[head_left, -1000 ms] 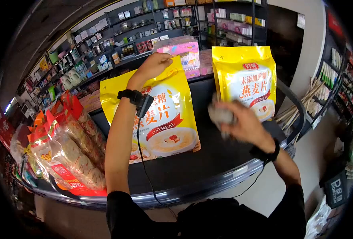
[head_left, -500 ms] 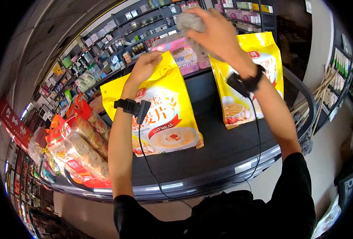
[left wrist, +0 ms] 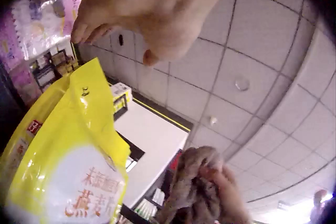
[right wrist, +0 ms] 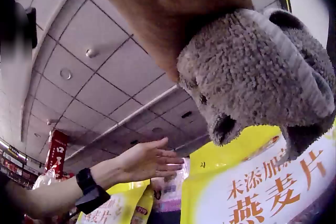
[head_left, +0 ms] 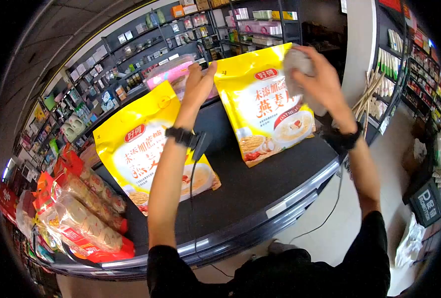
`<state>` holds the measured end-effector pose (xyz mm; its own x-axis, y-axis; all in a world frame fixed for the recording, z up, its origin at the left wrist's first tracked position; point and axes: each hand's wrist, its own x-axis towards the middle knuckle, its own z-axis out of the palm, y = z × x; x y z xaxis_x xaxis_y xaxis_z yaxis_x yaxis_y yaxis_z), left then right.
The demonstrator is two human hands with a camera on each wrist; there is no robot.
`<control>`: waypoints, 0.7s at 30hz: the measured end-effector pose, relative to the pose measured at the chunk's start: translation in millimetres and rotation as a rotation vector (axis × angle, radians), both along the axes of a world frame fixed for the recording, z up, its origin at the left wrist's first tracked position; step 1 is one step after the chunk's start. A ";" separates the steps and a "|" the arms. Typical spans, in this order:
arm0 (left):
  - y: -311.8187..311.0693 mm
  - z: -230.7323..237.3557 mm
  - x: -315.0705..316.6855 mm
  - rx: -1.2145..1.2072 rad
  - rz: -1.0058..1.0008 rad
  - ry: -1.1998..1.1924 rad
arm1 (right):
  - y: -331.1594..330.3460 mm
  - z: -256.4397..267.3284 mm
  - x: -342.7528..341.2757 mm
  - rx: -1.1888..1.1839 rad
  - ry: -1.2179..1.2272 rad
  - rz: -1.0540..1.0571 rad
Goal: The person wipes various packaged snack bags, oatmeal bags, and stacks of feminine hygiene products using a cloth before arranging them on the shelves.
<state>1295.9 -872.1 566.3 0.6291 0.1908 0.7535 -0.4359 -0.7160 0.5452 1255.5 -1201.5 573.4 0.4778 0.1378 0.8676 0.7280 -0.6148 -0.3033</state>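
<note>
In the head view, two yellow oatmeal bags stand on a black counter [head_left: 250, 193]: a left bag [head_left: 116, 141] and a right bag [head_left: 235, 94]. The left hand [head_left: 197, 88] hovers between their upper corners; its fingers look extended in the right wrist view [right wrist: 149, 161] and hold nothing. A grey fluffy cloth [head_left: 297, 67] is gripped by the right hand [head_left: 325, 84] at the right bag's upper right side, covering part of its print. Up close, the cloth [right wrist: 252, 71] hangs in folds in front of the bag [right wrist: 215, 198].
Red-topped clear packages [head_left: 81, 223] stand at the counter's left end. Pink packs [head_left: 168, 72] lie behind the bags. Stocked shelves run along the back, thin wooden sticks [head_left: 372, 99] lean at the right, and a cable hangs from each wrist.
The left hand has let go of the left bag's top and moved right. The right hand has brought the cloth from above and behind the right bag to its right side.
</note>
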 end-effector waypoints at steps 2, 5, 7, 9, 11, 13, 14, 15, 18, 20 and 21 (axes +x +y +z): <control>-10.4 -11.3 39.9 -0.061 0.049 0.124 | 36.1 2.1 19.4 -0.017 0.088 0.072; -11.8 -39.8 77.0 -0.627 -0.398 0.247 | 108.6 -9.4 67.2 0.047 -0.021 0.214; -9.0 -58.7 74.0 -0.609 -0.364 0.060 | 142.2 -11.4 85.4 -0.171 -0.011 0.144; -3.1 -67.5 78.0 -0.601 -0.291 -0.008 | 151.2 -17.7 99.7 -0.267 -0.111 0.147; -16.1 -66.3 71.0 -0.698 -0.270 -0.046 | 136.1 -21.4 117.8 -0.276 -0.121 0.164; -36.9 -54.8 55.1 -0.759 -0.236 -0.099 | 110.4 -28.1 151.0 -0.314 -0.110 0.113; -35.5 -59.0 56.0 -0.702 -0.211 -0.106 | 91.1 -31.8 180.3 -0.331 -0.085 0.048; -31.4 -59.4 57.9 -0.641 -0.189 -0.115 | 61.9 -22.6 185.5 -0.397 0.068 -0.027; -31.7 -56.5 57.0 -0.701 -0.226 -0.106 | 0.2 -5.0 206.0 -0.491 0.006 -0.142; -24.4 -59.4 57.4 -0.699 -0.229 -0.070 | -13.2 8.1 198.0 -0.447 -0.063 -0.135; -21.0 -61.1 57.2 -0.691 -0.243 -0.037 | -18.2 14.6 191.5 -0.396 -0.136 -0.137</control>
<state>1353.1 -893.1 505.2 0.6908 0.4887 0.5329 -0.5654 -0.0944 0.8194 1447.0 -1219.7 588.0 0.3999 0.4157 0.8168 0.6489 -0.7578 0.0680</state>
